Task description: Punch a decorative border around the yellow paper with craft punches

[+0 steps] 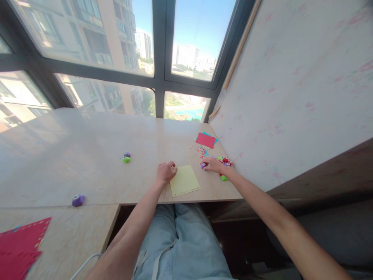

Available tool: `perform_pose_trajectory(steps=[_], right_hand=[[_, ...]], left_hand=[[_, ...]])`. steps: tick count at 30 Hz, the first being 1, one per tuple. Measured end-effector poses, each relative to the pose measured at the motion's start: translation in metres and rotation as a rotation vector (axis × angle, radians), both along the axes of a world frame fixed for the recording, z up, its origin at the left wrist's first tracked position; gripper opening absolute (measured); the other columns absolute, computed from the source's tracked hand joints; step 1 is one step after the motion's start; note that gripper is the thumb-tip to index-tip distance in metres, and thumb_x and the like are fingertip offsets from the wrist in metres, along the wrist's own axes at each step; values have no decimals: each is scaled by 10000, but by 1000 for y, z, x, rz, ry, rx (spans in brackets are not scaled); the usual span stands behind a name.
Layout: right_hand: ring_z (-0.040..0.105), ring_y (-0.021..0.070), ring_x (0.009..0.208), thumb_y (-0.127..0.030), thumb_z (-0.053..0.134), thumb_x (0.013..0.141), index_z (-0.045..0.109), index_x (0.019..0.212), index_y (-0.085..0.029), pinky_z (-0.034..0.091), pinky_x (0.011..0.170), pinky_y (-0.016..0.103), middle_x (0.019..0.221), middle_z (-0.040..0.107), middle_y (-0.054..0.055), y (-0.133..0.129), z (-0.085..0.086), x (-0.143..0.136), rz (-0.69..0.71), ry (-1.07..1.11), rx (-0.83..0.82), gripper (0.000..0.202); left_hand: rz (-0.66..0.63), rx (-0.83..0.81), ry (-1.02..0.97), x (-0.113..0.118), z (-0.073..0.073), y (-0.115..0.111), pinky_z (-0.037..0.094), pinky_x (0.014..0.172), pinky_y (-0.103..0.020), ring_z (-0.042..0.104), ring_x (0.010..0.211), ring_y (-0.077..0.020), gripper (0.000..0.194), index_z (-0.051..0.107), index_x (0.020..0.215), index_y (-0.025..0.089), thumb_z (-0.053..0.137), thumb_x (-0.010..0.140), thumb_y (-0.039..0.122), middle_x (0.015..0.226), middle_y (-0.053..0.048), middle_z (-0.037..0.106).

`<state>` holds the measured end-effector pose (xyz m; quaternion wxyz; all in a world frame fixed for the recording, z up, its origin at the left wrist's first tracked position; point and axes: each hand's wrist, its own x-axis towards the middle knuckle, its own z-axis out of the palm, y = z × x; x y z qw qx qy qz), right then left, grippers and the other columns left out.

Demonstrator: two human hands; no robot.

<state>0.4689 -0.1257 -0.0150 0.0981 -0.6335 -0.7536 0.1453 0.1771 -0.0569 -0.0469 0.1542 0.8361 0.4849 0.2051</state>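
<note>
A sheet of yellow paper (pixel 185 181) with small punched holes along its near edge lies on the table in front of me. My left hand (pixel 167 172) rests by its upper left edge, fingers curled in; what they hold, if anything, is hidden. To the right of the sheet, my right hand (pixel 214 165) has its fingers around a purple craft punch (pixel 203 165). Behind and beside that hand sits a cluster of red, green and purple craft punches (pixel 226 160), partly covered by the wrist. A green craft punch (pixel 223 178) is below the forearm.
Red and blue paper bits (pixel 203 151) are scattered beyond my right hand, near a red card (pixel 205 140) on blue ones. Further left are a green punch (pixel 126 160) and a purple punch (pixel 78 200). Red punched sheets (pixel 26 237) lie lower left. A wall (pixel 291 97) bounds the right.
</note>
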Motion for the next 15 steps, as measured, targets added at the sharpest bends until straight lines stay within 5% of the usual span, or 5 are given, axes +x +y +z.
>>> perform_pose_trajectory(steps=[15], right_hand=[[629, 246, 1005, -173, 643, 785, 705, 1028, -203, 459, 909, 390, 1047, 720, 83, -8, -34, -31, -113, 297, 226, 253]], left_hand=[[-6, -101, -112, -4, 1, 3, 455, 825, -316, 670, 842, -192, 200, 734, 919, 215, 538, 888, 243, 901, -64, 750]])
